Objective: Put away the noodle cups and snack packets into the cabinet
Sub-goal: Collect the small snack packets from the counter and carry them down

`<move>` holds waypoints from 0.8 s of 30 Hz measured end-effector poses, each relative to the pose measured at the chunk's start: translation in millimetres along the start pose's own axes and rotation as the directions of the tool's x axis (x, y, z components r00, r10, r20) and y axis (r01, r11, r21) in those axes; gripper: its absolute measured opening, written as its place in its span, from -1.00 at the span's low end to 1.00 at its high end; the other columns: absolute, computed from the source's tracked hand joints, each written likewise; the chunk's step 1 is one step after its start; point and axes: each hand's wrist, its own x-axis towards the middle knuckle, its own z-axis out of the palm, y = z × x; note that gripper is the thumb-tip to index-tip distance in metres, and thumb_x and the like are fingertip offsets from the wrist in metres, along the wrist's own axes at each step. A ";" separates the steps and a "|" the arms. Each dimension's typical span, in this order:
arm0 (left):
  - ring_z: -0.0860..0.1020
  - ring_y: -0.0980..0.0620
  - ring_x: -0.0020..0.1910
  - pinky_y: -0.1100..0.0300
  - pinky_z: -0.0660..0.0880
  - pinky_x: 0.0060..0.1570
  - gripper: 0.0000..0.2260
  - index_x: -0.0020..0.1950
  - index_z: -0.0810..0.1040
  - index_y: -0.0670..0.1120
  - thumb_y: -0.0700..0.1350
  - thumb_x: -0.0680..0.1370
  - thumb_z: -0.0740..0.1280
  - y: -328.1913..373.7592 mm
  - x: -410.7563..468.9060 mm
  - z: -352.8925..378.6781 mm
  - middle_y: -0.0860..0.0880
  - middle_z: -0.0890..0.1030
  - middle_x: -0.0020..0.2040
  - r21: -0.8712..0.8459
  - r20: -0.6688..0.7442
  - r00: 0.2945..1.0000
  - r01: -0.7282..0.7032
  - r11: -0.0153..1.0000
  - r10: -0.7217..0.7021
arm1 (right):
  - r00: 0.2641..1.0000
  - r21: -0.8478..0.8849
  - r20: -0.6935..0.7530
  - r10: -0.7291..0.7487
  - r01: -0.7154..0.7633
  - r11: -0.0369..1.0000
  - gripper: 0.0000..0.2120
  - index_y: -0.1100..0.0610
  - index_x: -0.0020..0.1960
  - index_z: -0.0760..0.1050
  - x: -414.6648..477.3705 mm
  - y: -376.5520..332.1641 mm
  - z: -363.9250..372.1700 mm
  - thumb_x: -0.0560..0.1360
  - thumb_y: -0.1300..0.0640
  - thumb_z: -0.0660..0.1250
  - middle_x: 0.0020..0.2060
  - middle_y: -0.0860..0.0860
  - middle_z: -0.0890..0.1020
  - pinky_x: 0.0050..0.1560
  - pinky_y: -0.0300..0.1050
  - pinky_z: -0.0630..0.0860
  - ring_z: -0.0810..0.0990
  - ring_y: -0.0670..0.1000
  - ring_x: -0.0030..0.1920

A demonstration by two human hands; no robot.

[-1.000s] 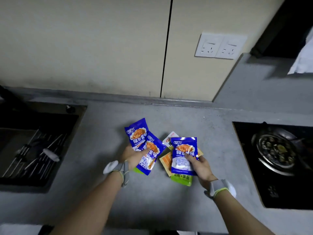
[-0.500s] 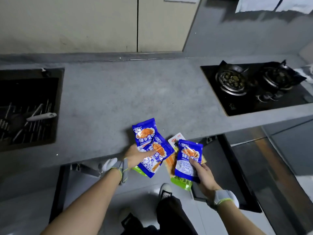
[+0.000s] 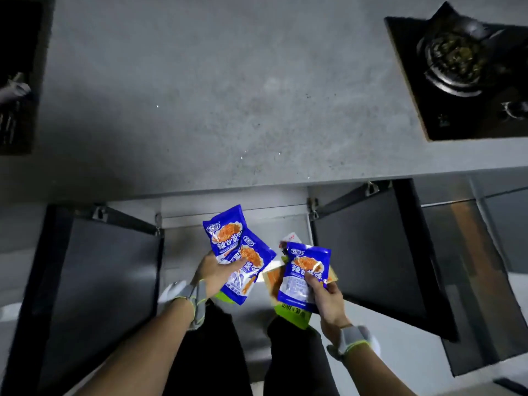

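We stand over the open cabinet [image 3: 234, 224] below the grey countertop [image 3: 217, 95], its two dark doors [image 3: 108, 281] swung wide to either side, and both our hands are full of snack packets. Our left hand [image 3: 213, 274] is closed around two overlapping blue packets [image 3: 237, 250], thumb pressed across their faces, with a green packet edge [image 3: 224, 297] peeking out beneath. Our right hand [image 3: 324, 295] pinches a fanned stack: a blue packet [image 3: 303, 270] on top, an orange one [image 3: 273, 280] and a green one [image 3: 291, 314] behind it, and a white-and-red corner [image 3: 291, 240] at the back. All the packets hang in the air in front of the cabinet opening, above our legs, none yet inside; no noodle cups are in view. The packets look slick and are held only by finger pressure on a loose fan, so the likeliest slip, we judge, is one of the back packets in the right hand sliding free as we reach in, since the thumb bears only on the top one. Bending lower could also bump an elbow or wrist on the door edges, which flank us closely. The cabinet interior is mostly hidden behind the packets, so we cannot tell how much room it offers; pushing blindly could crumple packets against whatever sits there. The stove burner [image 3: 454, 58] lies well apart and poses no concern.
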 end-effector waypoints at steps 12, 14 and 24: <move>0.67 0.01 -0.02 0.24 0.54 -0.07 -0.57 0.14 0.65 -0.06 0.09 0.35 0.55 -150.0 225.8 61.9 0.03 0.71 -0.01 -0.025 -0.223 0.975 -0.022 0.999 0.016 | 0.995 -0.207 0.080 -0.055 0.070 0.976 -0.52 0.10 0.15 0.57 256.7 105.7 52.8 0.29 -0.01 0.57 0.04 0.13 0.70 0.10 0.19 0.61 0.70 0.16 0.00; 0.64 0.04 -0.13 0.25 0.50 -0.13 -0.57 0.07 0.65 -0.03 0.16 0.31 0.55 -169.4 270.8 66.6 0.08 0.69 -0.09 0.026 -0.244 0.970 -0.005 1.000 0.012 | 0.991 -0.190 0.109 -0.076 0.095 0.977 -0.51 0.16 0.22 0.53 298.8 122.0 74.0 0.35 0.05 0.54 0.05 0.15 0.70 0.01 0.11 0.64 0.70 0.16 -0.02; 0.61 0.04 -0.15 0.24 0.47 -0.13 -0.66 -0.10 0.51 0.08 0.13 0.29 0.58 -218.6 431.1 87.1 0.10 0.62 -0.10 -0.083 -0.357 0.926 -0.163 0.983 0.124 | 0.961 -0.043 0.196 -0.192 0.205 0.978 -0.58 0.19 0.20 0.46 436.4 182.4 146.4 0.41 0.15 0.49 0.03 0.17 0.67 -0.17 -0.03 0.62 0.68 0.15 -0.10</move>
